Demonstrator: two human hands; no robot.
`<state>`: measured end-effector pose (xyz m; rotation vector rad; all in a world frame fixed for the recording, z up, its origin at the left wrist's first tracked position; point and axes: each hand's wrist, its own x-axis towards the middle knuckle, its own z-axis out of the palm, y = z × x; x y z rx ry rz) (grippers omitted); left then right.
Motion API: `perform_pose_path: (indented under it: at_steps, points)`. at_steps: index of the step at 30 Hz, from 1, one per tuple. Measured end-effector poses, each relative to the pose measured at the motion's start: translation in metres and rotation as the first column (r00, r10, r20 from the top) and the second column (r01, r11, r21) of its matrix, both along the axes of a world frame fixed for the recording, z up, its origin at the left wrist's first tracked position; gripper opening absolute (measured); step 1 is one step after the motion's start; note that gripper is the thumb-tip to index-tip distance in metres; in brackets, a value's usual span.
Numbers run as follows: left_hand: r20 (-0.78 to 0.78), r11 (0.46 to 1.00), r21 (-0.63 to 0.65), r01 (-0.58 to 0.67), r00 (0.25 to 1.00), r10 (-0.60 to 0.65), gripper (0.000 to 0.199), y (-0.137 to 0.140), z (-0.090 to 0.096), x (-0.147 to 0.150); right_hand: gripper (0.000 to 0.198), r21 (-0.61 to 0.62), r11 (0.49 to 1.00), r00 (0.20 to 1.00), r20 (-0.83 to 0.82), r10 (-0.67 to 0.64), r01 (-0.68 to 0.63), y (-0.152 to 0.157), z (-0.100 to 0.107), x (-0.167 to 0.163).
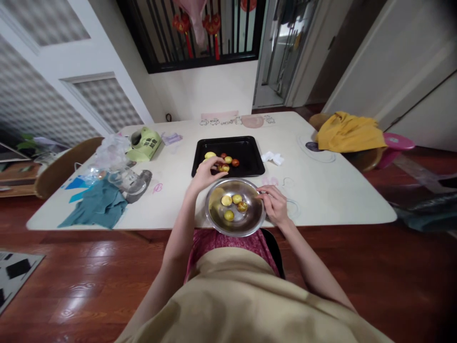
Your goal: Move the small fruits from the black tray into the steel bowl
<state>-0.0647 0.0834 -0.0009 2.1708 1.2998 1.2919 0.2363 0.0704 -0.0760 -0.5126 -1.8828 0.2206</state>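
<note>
My left hand [209,175] reaches over the near edge of a black rectangular tray [247,148], thumb and fingers closed around a yellow-brown jujube [224,168]. Beside it in the tray lie a few more jujubes, among them a red-brown one [235,163] and a yellow-green one [210,155]. Closer to my body, a shiny metal bowl [252,216] overhangs the table's front edge. Several jujubes rest in the bowl, most of them yellow-green, one mottled brown [242,206]. My right hand [274,204] grips the bowl's right rim.
Crumpled white tissue [273,157] lies right of the tray on the white table [332,190]. On the left are a green carton [144,144], clear plastic bags [113,151] and a teal cloth [98,204]. A yellow garment [348,133] drapes a chair at the right.
</note>
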Motion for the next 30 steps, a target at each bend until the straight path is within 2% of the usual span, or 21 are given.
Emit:
perform_pose_path:
  at_steps: [2,5,9,12,15,21,27,30]
  points:
    - [-0.044,1.0,-0.001,-0.007,0.999,0.007,0.033,-0.032,0.007,0.007,0.035,-0.01,1.0,1.0,-0.002,-0.001,0.001,0.0,0.0,0.0]
    - [-0.246,0.997,-0.071,0.003,0.969,-0.02,0.025,-0.074,0.009,0.013,0.037,-0.028,1.0,1.0,-0.012,-0.006,0.006,-0.001,-0.001,-0.001]
    - [-0.418,0.985,-0.173,-0.007,0.906,-0.067,0.027,-0.104,0.005,0.015,0.038,-0.037,0.999,1.0,-0.002,-0.011,0.011,0.0,-0.001,-0.001]
    - [-0.519,0.978,-0.206,-0.033,0.851,-0.081,0.029,-0.108,0.002,0.015,0.04,-0.049,0.999,1.0,0.004,-0.018,0.019,0.0,-0.001,-0.001]
    - [-0.555,0.976,-0.216,-0.027,0.826,-0.1,0.031,-0.105,-0.004,0.016,0.041,-0.059,0.998,1.0,0.006,-0.026,0.026,0.0,0.0,-0.001]
    - [-0.512,0.977,-0.211,0.036,0.847,-0.142,0.029,-0.1,-0.014,0.016,0.04,-0.056,0.998,1.0,0.0,-0.025,0.025,0.0,0.0,-0.001]
    - [-0.478,0.965,-0.261,0.007,0.868,-0.135,0.028,-0.104,-0.015,0.018,0.038,-0.037,0.999,1.0,0.003,-0.018,0.018,-0.001,0.0,0.0]
    - [-0.436,0.976,-0.218,0.029,0.892,-0.123,0.023,-0.105,-0.017,0.016,0.036,-0.017,1.0,1.0,0.001,-0.01,0.01,0.0,0.0,0.0]
